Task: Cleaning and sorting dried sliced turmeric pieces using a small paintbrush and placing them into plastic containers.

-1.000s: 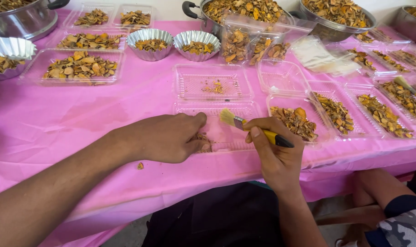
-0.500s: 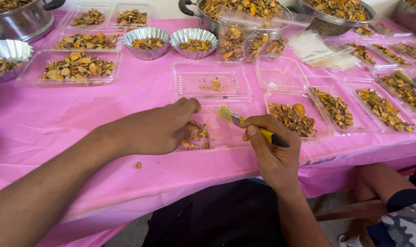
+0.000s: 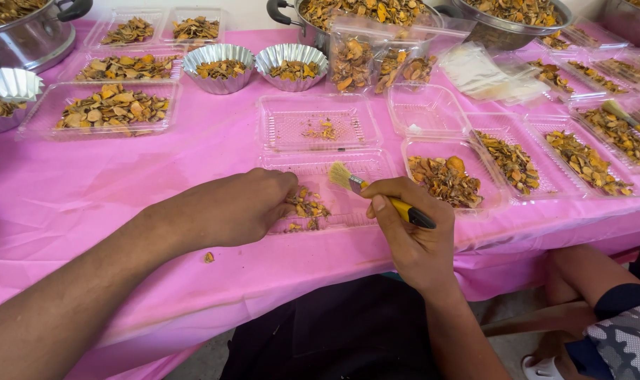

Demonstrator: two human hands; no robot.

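Left hand: my left hand (image 3: 239, 207) has its fingers curled down on the orange-brown dried slices (image 3: 306, 209) in the near clear tray (image 3: 365, 169).
Right hand: my right hand (image 3: 411, 229) grips the yellow-handled brush (image 3: 376, 193), bristles over that tray.
Done: I judge several trays filled, such as the right tray (image 3: 443, 179).
Left: the tray behind (image 3: 318, 121) holds only crumbs.

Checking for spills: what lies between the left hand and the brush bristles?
In the head view, a small heap of dried yellow-brown slices lies in the clear tray, between the left hand and the brush held by the right hand.
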